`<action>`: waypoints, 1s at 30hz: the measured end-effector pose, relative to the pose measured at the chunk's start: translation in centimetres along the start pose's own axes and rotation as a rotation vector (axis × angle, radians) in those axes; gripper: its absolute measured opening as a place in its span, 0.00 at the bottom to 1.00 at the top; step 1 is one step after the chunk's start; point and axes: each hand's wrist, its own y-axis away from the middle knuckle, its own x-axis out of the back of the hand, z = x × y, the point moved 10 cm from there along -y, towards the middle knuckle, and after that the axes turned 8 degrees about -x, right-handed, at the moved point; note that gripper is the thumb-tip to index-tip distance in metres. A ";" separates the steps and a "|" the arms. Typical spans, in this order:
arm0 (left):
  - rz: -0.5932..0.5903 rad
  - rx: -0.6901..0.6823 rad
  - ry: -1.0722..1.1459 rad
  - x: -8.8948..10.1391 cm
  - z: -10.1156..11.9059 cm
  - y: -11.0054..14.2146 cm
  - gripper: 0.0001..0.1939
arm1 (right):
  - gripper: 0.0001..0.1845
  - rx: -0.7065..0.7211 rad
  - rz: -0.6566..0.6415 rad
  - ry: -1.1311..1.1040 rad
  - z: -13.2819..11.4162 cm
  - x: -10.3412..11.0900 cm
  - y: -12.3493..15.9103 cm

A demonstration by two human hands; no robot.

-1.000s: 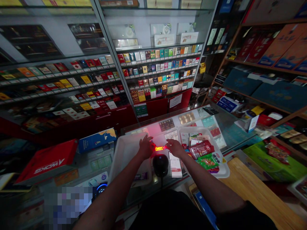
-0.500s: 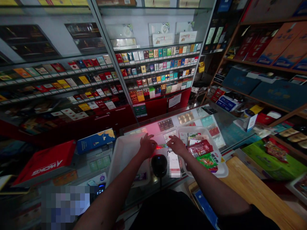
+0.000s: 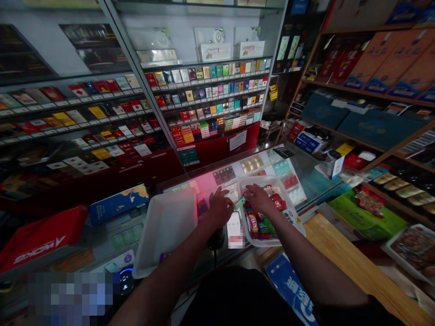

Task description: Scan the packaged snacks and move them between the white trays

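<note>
A small, narrow green packet is stretched between my two hands above the glass counter. The thumb and finger of my left hand are closed at its near-left end, other fingers raised. My right hand pinches its other end, over a white plastic bin full of snack packets. Under my left forearm stands a black desktop scanner, partly hidden. A phone lies between my arms, its screen lit. To the left, a second white bin has a dark purple packet near its near end.
Cigarette packs line the wall shelves ahead. A red box and a blue box lie on the left. On the right are a wooden board, a green carton and shelves of boxes.
Both hands and the packet have moved from above the scanner towards the right-hand bin. The red light on the packet is gone. The view has shifted slightly.
</note>
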 end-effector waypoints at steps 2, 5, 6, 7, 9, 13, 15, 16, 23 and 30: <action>0.004 -0.002 0.013 -1.1 1.3 -0.1 0.08 | 0.14 -0.001 0.017 0.021 1.1 0.8 0.3; 0.011 0.008 0.028 -2.9 3.0 -0.1 0.06 | 0.13 0.027 0.037 0.053 2.5 1.5 0.9; 0.009 0.006 0.029 -3.5 3.6 -0.2 0.06 | 0.13 0.037 0.046 0.065 3.0 1.8 1.1; 0.006 0.003 0.026 -4.0 4.2 -0.2 0.05 | 0.13 0.046 0.056 0.079 3.5 2.0 1.3; 0.005 -0.010 0.007 -4.9 5.5 -0.3 0.05 | 0.13 0.069 0.067 0.114 4.2 2.3 1.7; -0.005 -0.047 -0.028 -6.3 7.7 -0.4 0.08 | 0.14 0.117 0.064 0.179 5.3 2.4 2.5; 0.003 -0.052 -0.028 -6.9 8.4 -0.2 0.09 | 0.13 0.134 0.057 0.208 5.8 2.2 2.8; 0.009 -0.051 -0.027 -7.2 8.6 -0.1 0.10 | 0.14 0.142 0.050 0.225 6.0 2.1 3.0; 0.044 -0.038 -0.033 -7.8 9.8 1.1 0.08 | 0.13 0.186 0.104 0.274 6.4 2.6 3.8; 0.093 -0.041 -0.021 -4.9 10.1 3.7 0.11 | 0.13 0.245 0.098 0.177 2.7 2.3 3.8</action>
